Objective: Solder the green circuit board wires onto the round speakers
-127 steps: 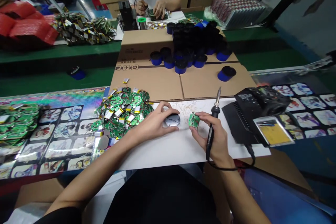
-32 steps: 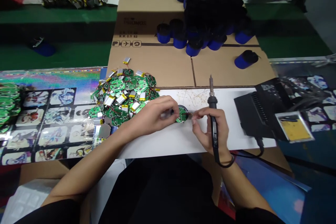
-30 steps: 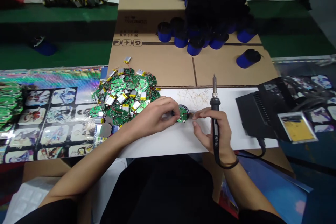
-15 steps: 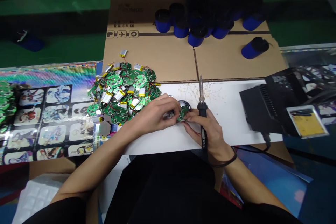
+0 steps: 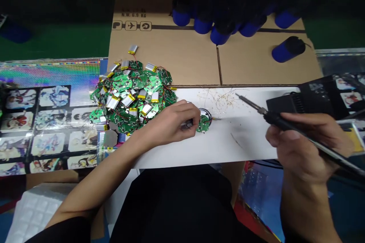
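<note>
My left hand (image 5: 181,121) is closed, its fingertips pinched at the left edge of a round green circuit board (image 5: 203,124). A small dark part with a shiny end shows inside the curled fingers; its kind is not clear. Behind the board lies a loop of black cable (image 5: 210,114), its bare end pointing right. Off to the right, my right hand (image 5: 308,144) grips the black handle of a soldering iron (image 5: 275,119) like a pen. The iron's metal tip points up and left, away from the board. Left of my left hand is a heap of circuit boards with silver battery cells (image 5: 128,98).
Wire clippings (image 5: 222,98) are scattered on the white work surface (image 5: 251,140). A black soldering station (image 5: 288,102) stands at the right, a yellow sponge tray (image 5: 353,136) beside it. Blue and black cylinders (image 5: 221,34) stand on cardboard (image 5: 182,57) behind. Printed sheets (image 5: 48,121) lie left.
My right hand has left the board and swung right, with the soldering iron now held like a pen, its tip tilted left. My left hand has stayed at the board. The view has shifted slightly.
</note>
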Demonstrator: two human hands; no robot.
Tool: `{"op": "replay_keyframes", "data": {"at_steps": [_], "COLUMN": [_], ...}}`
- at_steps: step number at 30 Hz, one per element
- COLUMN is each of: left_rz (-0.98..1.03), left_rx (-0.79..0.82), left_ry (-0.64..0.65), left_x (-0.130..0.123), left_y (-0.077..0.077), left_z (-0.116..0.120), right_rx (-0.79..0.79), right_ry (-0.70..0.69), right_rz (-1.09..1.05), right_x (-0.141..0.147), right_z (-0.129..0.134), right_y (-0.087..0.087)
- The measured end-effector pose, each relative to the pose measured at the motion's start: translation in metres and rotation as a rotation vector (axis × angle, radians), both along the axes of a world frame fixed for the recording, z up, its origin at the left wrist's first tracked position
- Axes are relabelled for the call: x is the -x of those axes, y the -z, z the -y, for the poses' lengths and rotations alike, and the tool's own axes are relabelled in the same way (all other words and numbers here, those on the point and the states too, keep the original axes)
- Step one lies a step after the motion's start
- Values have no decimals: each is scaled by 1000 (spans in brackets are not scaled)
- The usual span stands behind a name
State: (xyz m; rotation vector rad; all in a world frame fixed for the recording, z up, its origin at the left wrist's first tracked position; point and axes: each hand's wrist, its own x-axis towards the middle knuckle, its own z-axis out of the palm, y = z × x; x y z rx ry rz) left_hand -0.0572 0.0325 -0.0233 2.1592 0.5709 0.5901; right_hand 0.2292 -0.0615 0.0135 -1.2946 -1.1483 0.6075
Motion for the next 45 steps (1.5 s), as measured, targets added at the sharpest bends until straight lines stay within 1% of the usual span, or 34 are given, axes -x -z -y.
{"op": "replay_keyframes", "data": {"at_steps": [2,3,4,6,8,9,11,15,27,37,45], "left_rz": [-9,-15,-22,-34,-42,-44,-42,-37,-42,-34,-36], "left_rx": [-5,-4,0,10,9,5,-2,-11,-20,-15,-28], "left_ry": [3,5,5,2,-2,-3,-2,-6,-13,1,5], "left_x": [0,0,0,0,0,0,0,-1,-1,-1,0], "left_y": [-1,-2,-2,-3,-3,-3,-3,-1,-1,-1,-1], "left_z": [-1,-1,-1,-2,-2,-2,-2,-1,-1,-1,-1], "right_rx": [4,30,62,116,138,147,163,178,192,236,225], "right_ry": [42,28,-5,-125,-245,-284,-328,-382,-386,-369,-370], "right_rz": [30,27,22,25,66,94,134,150,200,178,219], "right_x": [-2,-3,-3,-4,-4,-4,-3,2,9,7,6], "right_z": [4,7,9,12,13,13,13,11,7,9,10], "right_y": [2,2,3,5,8,10,14,21,23,24,24]}}
